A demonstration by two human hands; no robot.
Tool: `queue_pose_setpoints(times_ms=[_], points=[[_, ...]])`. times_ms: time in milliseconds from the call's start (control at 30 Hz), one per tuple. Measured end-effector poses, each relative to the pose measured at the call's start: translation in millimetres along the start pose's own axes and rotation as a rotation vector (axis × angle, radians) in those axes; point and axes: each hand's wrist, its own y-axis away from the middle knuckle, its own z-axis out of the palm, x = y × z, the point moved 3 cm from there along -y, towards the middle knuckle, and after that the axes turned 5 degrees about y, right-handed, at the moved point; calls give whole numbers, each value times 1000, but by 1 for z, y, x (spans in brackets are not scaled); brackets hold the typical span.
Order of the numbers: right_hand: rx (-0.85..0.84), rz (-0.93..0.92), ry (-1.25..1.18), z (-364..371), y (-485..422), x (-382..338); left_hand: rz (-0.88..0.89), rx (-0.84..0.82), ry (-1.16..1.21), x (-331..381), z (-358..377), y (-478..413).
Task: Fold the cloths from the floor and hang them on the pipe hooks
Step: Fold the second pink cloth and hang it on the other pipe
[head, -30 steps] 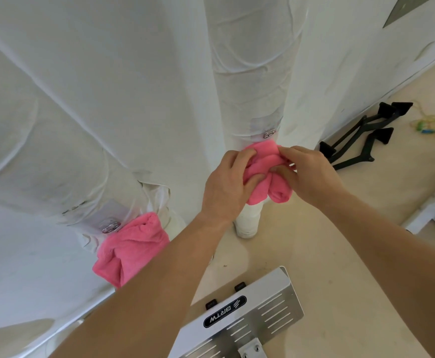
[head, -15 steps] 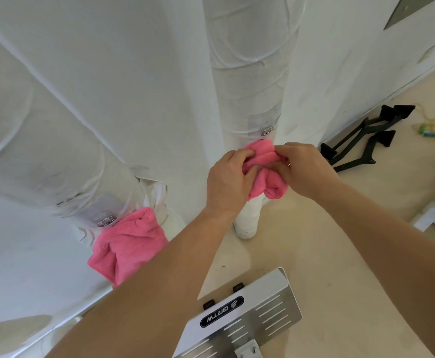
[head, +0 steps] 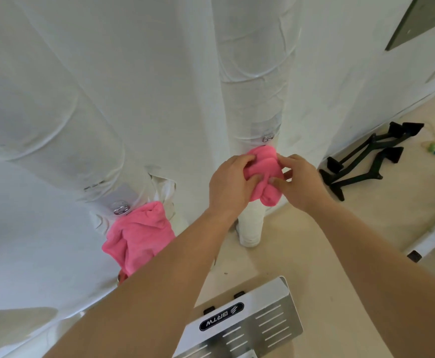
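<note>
**Stage:** second hanging, in progress and not yet confirmed.

**Done:** first pink cloth (head: 139,236) hanging bunched from the left hook (head: 121,209) on the left wrapped pipe (head: 56,112), with no hand on it.

**In hand:** second pink cloth (head: 263,164), held against the right wrapped pipe (head: 252,73), top edge just below the right hook (head: 268,138). Cannot tell whether caught on that hook or only touching it.

**Left hand (head: 230,186):** fingers curled round the left side of the cloth, thumb pressing on its front.

**Right hand (head: 300,183):** thumb and fingertips pinching the right edge of the cloth, fingers close together.

**Fold:** bundle bunched rather than flat. Quality of fold not readable under the hands.

**Left to do, as judged:**
1. Seat the cloth over the right hook.
2. Release both hands.
3. Check for a free hang.

**Floor (head: 301,241):** no further pink cloth in view, only black brackets (head: 366,161) by the wall and a metal unit (head: 250,324) at the lower edge. Probably near the end of the task. State of the floor outside the view unknown.
</note>
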Motion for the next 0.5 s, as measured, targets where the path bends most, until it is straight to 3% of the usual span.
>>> queue_pose_setpoints(times_ms=[100, 500], points=[[83, 14, 20, -1, -5, -4, -61, 38, -27, 5, 0, -10], [-44, 159, 147, -28, 27, -38, -32, -122, -168, 33, -36, 15]])
